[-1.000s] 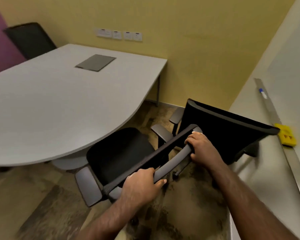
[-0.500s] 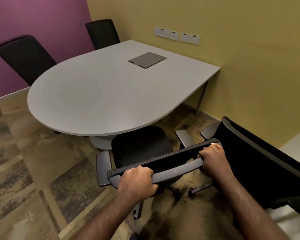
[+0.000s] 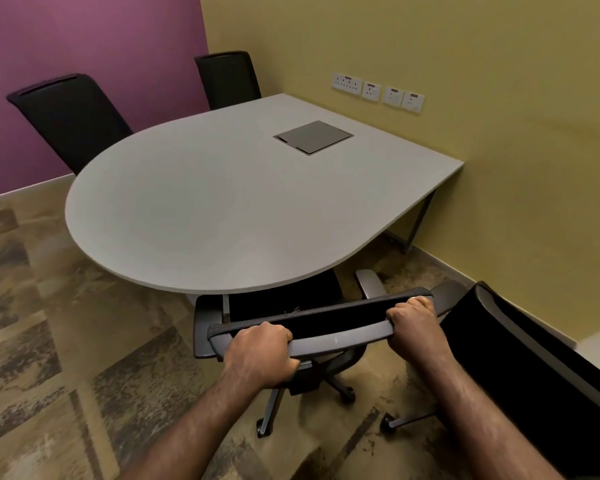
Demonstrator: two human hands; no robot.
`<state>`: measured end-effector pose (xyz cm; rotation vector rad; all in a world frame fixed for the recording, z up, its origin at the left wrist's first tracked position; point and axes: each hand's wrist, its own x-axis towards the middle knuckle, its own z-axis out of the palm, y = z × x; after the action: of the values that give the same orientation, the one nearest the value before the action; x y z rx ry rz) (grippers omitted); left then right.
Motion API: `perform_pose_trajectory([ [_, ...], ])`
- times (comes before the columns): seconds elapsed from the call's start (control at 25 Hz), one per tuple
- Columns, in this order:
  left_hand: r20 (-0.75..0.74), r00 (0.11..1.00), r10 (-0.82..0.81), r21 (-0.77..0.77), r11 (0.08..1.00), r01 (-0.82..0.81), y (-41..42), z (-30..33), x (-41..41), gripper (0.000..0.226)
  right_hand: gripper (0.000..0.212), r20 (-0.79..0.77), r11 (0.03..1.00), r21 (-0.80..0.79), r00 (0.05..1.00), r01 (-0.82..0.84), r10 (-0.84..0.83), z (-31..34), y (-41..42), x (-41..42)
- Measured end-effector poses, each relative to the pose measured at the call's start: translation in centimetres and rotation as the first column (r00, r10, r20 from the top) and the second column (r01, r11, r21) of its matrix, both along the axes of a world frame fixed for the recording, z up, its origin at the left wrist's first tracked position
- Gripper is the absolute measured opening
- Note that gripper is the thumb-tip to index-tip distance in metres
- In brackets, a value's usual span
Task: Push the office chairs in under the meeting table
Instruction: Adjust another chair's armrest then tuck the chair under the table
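Observation:
A black office chair (image 3: 329,323) with grey armrests stands in front of me, its seat partly under the rounded edge of the grey meeting table (image 3: 201,216). My left hand (image 3: 260,351) grips the left end of the backrest's top bar. My right hand (image 3: 414,323) grips the right end of that bar. A second black chair (image 3: 534,368) stands to my right, clear of the table. Two more black chairs, one at the left (image 3: 70,119) and one at the back (image 3: 227,79), stand on the table's far side against the purple wall.
A grey cover plate (image 3: 313,137) is set flush in the tabletop. Wall sockets (image 3: 378,92) sit on the yellow wall above the table's far end. A metal table leg (image 3: 420,220) stands near that wall. Patterned carpet covers the floor to my left.
The chair I hold has rolled forward and its seat has gone further under the table edge. My view has swung left, showing the purple wall and the far chairs.

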<state>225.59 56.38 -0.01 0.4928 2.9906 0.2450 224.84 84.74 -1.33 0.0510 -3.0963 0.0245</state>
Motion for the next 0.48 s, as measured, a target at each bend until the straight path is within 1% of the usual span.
perform_pose_trajectory([
  [0.2, 0.022, 0.999, 0.025, -0.019, 1.000, -0.025, -0.4, -0.4, -3.6, 0.023, 0.017, 0.001, 1.000, -0.003, 1.000, -0.010, 0.010, -0.6, -0.1, -3.9],
  [0.4, 0.029, 0.998, 0.061, -0.029, 0.998, -0.061, 0.5, -0.5, -5.8, 0.021, 0.021, 0.004, 0.998, 0.023, 0.998, -0.064, 0.064, -0.8, 0.9, -7.5],
  [0.48, 0.019, 0.996, 0.082, -0.046, 0.996, -0.081, 0.9, -0.4, -6.4, 0.021, 0.017, 0.004, 0.996, 0.028, 0.996, -0.090, 0.090, -0.7, 1.3, -8.7],
])
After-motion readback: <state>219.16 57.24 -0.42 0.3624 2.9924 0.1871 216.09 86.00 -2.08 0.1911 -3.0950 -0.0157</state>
